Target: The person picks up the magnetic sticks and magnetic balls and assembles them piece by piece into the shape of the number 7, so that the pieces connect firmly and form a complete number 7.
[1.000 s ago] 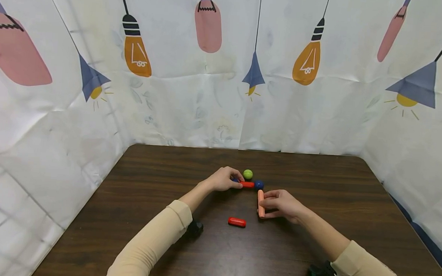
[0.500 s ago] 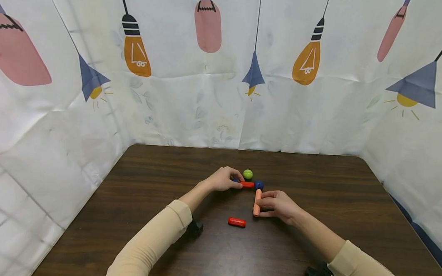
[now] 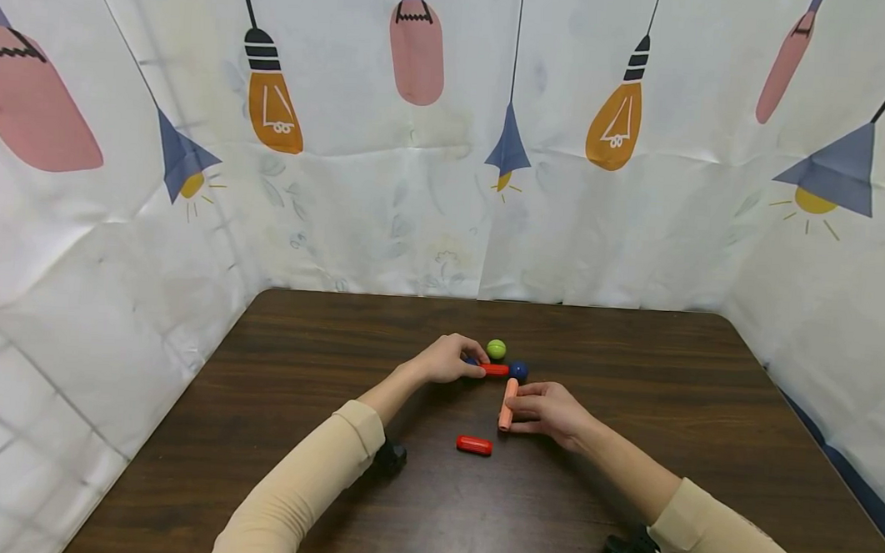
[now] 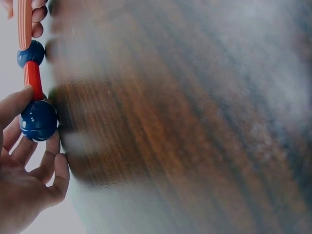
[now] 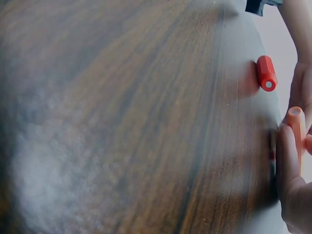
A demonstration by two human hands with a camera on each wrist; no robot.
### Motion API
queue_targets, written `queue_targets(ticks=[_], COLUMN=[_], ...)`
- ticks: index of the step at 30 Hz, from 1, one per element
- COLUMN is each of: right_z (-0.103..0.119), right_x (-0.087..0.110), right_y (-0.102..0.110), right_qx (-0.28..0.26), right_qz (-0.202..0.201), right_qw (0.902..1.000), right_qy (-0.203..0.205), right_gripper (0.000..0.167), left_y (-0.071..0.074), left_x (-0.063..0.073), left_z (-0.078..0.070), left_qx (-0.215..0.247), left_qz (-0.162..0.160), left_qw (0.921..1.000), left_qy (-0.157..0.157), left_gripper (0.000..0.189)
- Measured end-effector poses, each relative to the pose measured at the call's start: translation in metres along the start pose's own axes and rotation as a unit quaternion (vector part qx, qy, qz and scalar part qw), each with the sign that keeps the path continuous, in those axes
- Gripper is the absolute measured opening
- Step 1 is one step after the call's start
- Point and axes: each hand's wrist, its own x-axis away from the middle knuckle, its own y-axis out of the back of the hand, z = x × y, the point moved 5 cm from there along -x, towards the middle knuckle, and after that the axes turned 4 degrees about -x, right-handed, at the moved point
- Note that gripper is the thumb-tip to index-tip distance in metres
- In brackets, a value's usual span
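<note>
My left hand (image 3: 449,359) pinches a blue ball (image 4: 38,119) at one end of a red magnetic rod (image 3: 494,369), thumb at the joint and fingers behind. A second blue ball (image 3: 518,371) sits on the rod's right end. My right hand (image 3: 555,412) holds a salmon-orange magnetic rod (image 3: 508,405) between thumb and fingers. Its far end is right at that second ball, and its near end points toward me, leaning slightly left. Behind the red rod, a green ball (image 3: 496,350) lies on the table.
Nearer to me, a loose red rod (image 3: 474,445) lies on the dark wooden table (image 3: 311,487), its pale metal end visible in the right wrist view. A patterned white curtain (image 3: 415,225) hangs behind the table.
My right hand has moved a little left with the orange rod, whose near end has swung left. My left hand, the red rods and the balls have stayed in place.
</note>
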Motion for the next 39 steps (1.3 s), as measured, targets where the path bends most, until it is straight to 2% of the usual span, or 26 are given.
queue_targets(ticks=[15,23,30,39], right_z=[0.003,0.003,0.002,0.0], right_x=[-0.005,-0.007,-0.01,-0.01], right_y=[0.002,0.002,0.0,-0.002], right_qx=[0.002,-0.002,-0.011,-0.036], right_qz=[-0.018,-0.037,-0.049,-0.061], right_qw=[0.9997,0.999,0.9983,0.9968], right_qy=[-0.015,-0.026,-0.031,-0.037], right_gripper=[0.043,0.046,0.037,0.038], left_y=[-0.001,-0.002,-0.001,-0.001], left_x=[-0.002,-0.004,-0.004,-0.003], left_z=[0.002,0.004,0.002,0.002], left_qx=[0.005,0.0,0.0,-0.002], left_qz=[-0.001,-0.002,-0.004,-0.007], left_qw=[1.0,1.0,1.0,0.9999], left_qy=[-0.004,-0.003,-0.006,-0.008], left_gripper=[0.016,0.016,0.017,0.015])
